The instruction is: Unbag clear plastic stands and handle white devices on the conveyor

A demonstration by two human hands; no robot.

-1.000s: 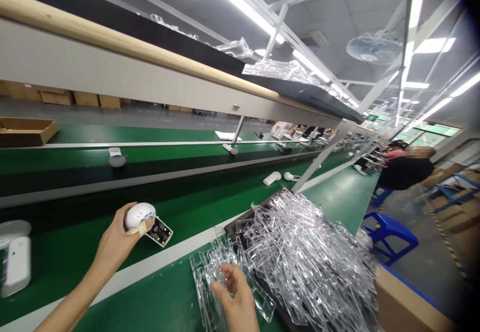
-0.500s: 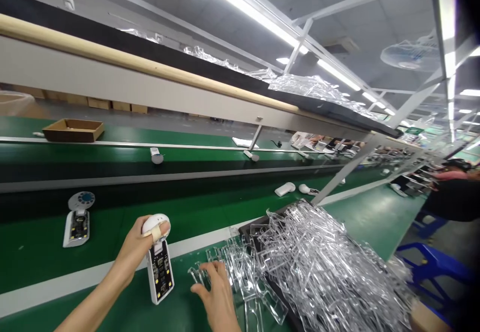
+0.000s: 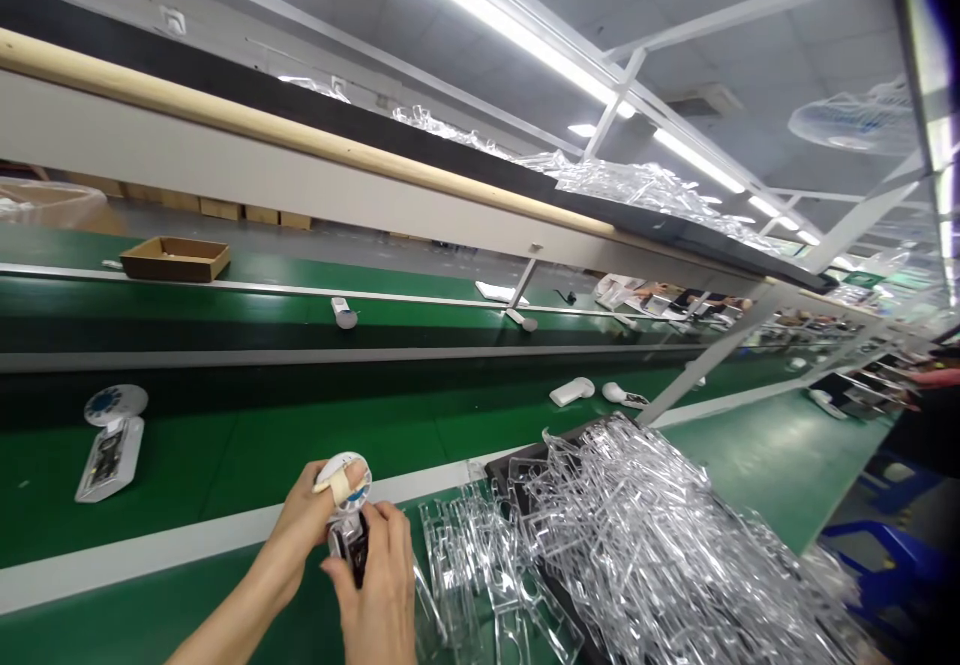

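My left hand (image 3: pixel 307 510), a beige wrap on one finger, grips a white handheld device by its round head (image 3: pixel 352 467). The device's lower body (image 3: pixel 358 551) hangs below the head, with a dark circuit board partly showing. Closed over that body is my right hand (image 3: pixel 382 585), thumb on one side and fingers on the other. A glossy clear plastic piece (image 3: pixel 337 539) seems to lie between the right hand and the body, mostly hidden by the fingers. Loose clear plastic pieces (image 3: pixel 457 555) lie on the green bench just right of my right hand.
A black tray (image 3: pixel 517 470) heaped with clear plastic pieces (image 3: pixel 645 535) stands at the right. Another opened device (image 3: pixel 112 445) lies on the green belt at left; white devices (image 3: pixel 573 392) lie farther back. A shelf (image 3: pixel 337 150) crosses above; a slanted post (image 3: pixel 697 365) rises behind the tray.
My right hand has left the loose clear pieces and come left onto the device. My left hand has brought the device slightly right and down. The opened device at left appears farther left and turned.
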